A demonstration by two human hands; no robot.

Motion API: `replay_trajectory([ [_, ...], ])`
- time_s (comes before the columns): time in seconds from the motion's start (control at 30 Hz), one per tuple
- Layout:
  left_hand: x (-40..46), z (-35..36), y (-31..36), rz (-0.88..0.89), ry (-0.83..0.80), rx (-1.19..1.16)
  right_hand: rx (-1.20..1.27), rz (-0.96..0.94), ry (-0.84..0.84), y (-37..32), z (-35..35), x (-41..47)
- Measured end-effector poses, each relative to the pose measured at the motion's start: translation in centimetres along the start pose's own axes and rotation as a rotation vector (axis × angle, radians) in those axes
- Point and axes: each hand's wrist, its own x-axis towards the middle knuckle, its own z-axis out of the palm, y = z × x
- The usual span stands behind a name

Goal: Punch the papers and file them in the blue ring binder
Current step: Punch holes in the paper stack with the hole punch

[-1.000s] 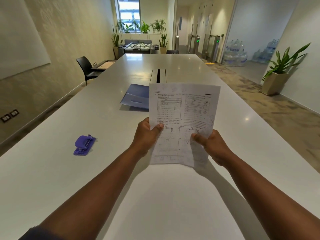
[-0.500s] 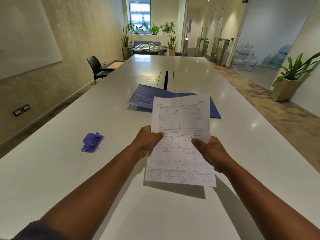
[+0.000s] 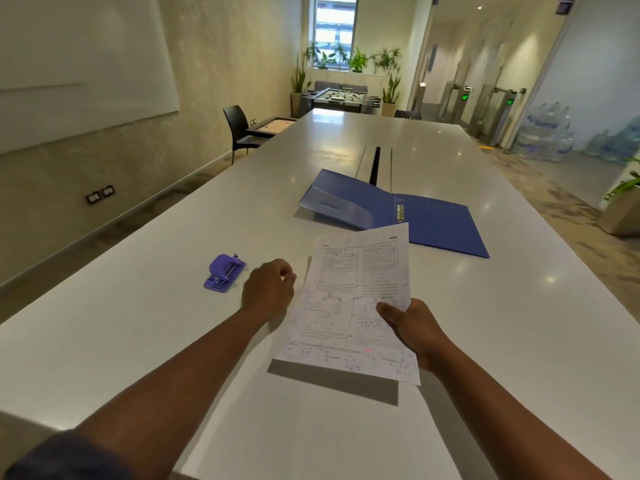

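Note:
My right hand [image 3: 414, 329] holds the printed papers [image 3: 349, 299] by their right edge, a little above the white table [image 3: 138, 323]. My left hand [image 3: 268, 289] has come off the papers and hovers just left of them, fingers loosely curled, holding nothing. A purple hole punch [image 3: 223, 272] lies on the table to the left of that hand. The blue ring binder [image 3: 429, 220] lies open beyond the papers, its metal rings [image 3: 400, 213] showing at the spine and its left cover propped up.
The long table runs far ahead with a dark cable slot [image 3: 375, 164] behind the binder. A black chair [image 3: 239, 131] stands at the left side. Water bottles [image 3: 543, 133] and a potted plant [image 3: 623, 202] are off to the right.
My left hand let go of the papers and moved left toward the punch. The papers dropped lower and flatter, held by my right hand alone. The binder has come fully into view.

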Motion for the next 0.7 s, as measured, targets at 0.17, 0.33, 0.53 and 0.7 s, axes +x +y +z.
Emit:
replay_trajectory([
  [0.17,1.9,-2.2,-4.1,-0.061,0.16,0.179,0.03,0.024,-0.049,0.2,3.4,1.7],
  [0.33,3.8,-3.6,-6.6,-0.23,0.179,0.154,0.008,0.036,-0.068,0.4,5.5,2.8],
  [0.53,5.7,-4.7,-8.5,-0.42,0.238,-0.199,-0.052,0.024,-0.075,0.8,7.1,3.7],
  [0.7,6.1,-4.9,-8.7,-0.429,0.224,-0.314,-0.059,0.026,-0.077,0.7,6.5,3.4],
])
